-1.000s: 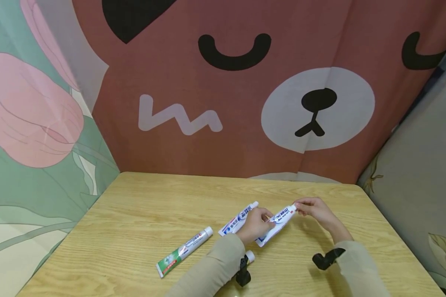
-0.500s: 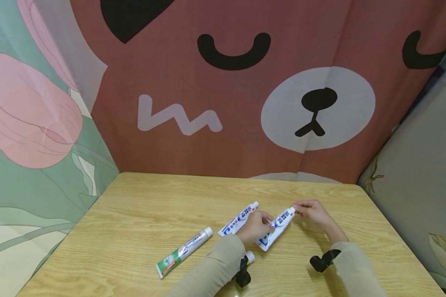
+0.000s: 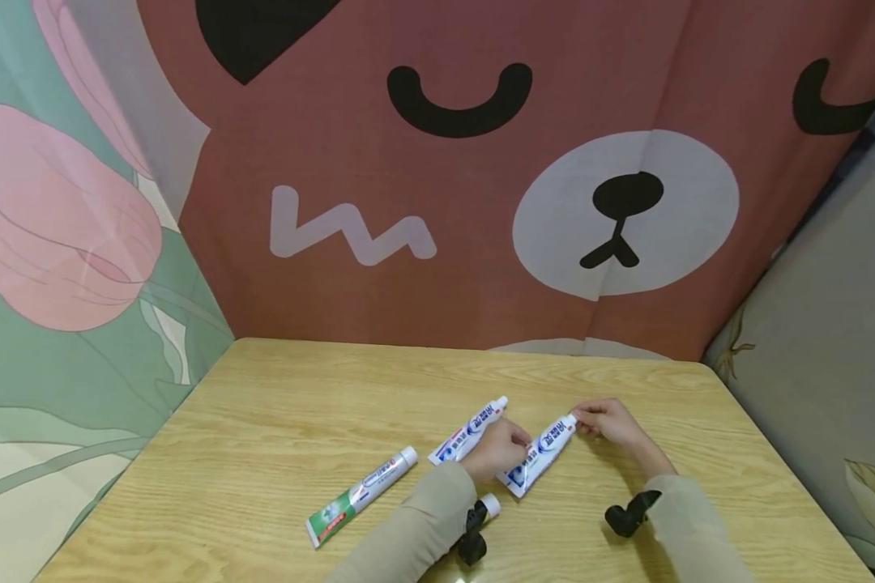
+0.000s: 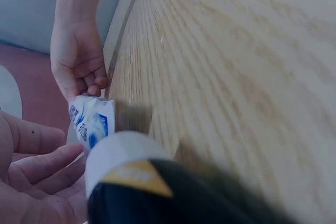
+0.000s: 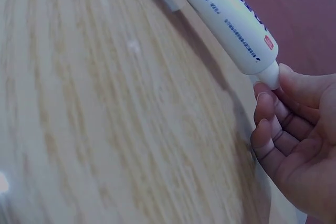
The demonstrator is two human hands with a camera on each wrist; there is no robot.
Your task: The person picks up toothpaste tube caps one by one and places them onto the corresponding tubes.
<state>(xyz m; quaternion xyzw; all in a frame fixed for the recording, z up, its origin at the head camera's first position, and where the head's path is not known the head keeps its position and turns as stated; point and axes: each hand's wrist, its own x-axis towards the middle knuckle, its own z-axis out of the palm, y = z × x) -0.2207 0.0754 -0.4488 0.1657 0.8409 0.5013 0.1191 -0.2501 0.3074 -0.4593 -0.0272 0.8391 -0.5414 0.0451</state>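
Between the hands is a white toothpaste tube (image 3: 544,455) with blue lettering, lying at a slant with its cap toward the far right. My right hand (image 3: 614,427) pinches its cap end between thumb and fingers, clearly seen in the right wrist view, where the tube (image 5: 231,27) rises from the fingertips. At the tube's lower left edge is my left hand (image 3: 497,450); in the left wrist view this hand (image 4: 39,174) has its fingers fairly straight, fingertips right at the tube's tail. A second white toothpaste tube (image 3: 468,436) lies just left of the left hand, partly hidden by it.
On the wooden table (image 3: 321,389), a green and silver toothpaste tube (image 3: 362,495) lies to the left. Another tube's white cap (image 3: 491,505) shows under the left wrist; the left wrist view shows its dark body. A cartoon curtain (image 3: 467,308) hangs behind the table.
The held toothpaste tube has lowered slightly toward the table and turned its printed face up. My right hand moved a little nearer and left; the left fingers have loosened from the tube.
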